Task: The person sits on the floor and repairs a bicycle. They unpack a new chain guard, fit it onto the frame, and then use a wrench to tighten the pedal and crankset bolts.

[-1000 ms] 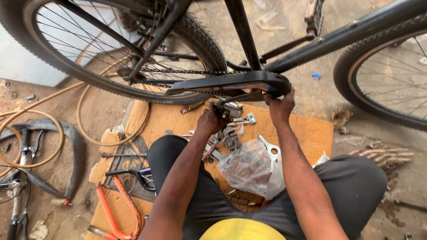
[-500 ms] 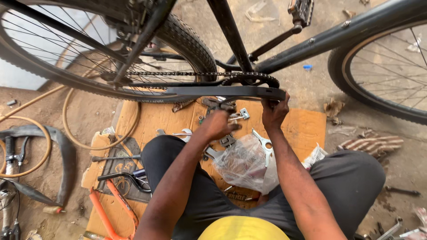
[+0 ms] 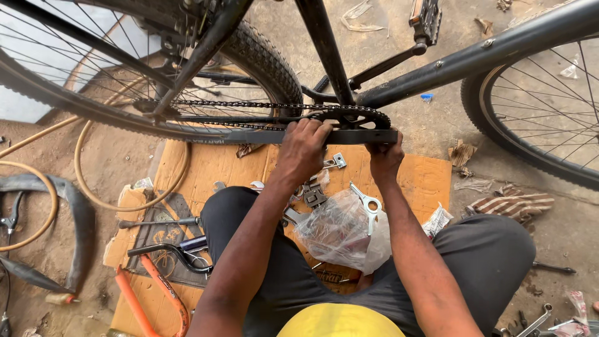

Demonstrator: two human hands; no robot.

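A black bicycle stands over me, its chain [image 3: 262,105] running to the chainring. A black chain guard [image 3: 293,135] lies under the chain. My left hand [image 3: 306,146] grips the guard's middle from the near side, fingers curled over its top edge. My right hand [image 3: 385,153] holds the guard's right end, just below the chainring [image 3: 359,115]. The crank arm and pedal [image 3: 427,22] stick up behind the frame. Small metal brackets [image 3: 315,193] and a flat wrench [image 3: 368,203] lie on the cardboard [image 3: 206,165] below my hands.
The rear wheel [image 3: 262,50] fills the upper left, the front wheel [image 3: 536,118] the right. A clear plastic bag [image 3: 337,231] rests on my lap. A screwdriver [image 3: 159,221], pliers [image 3: 168,253], an orange tool [image 3: 156,299], a tan hose [image 3: 93,193] and a tyre piece [image 3: 72,218] lie at left.
Both hands have risen from the cardboard with the chain guard and now press it up against the chain line. The view has shifted slightly downward.
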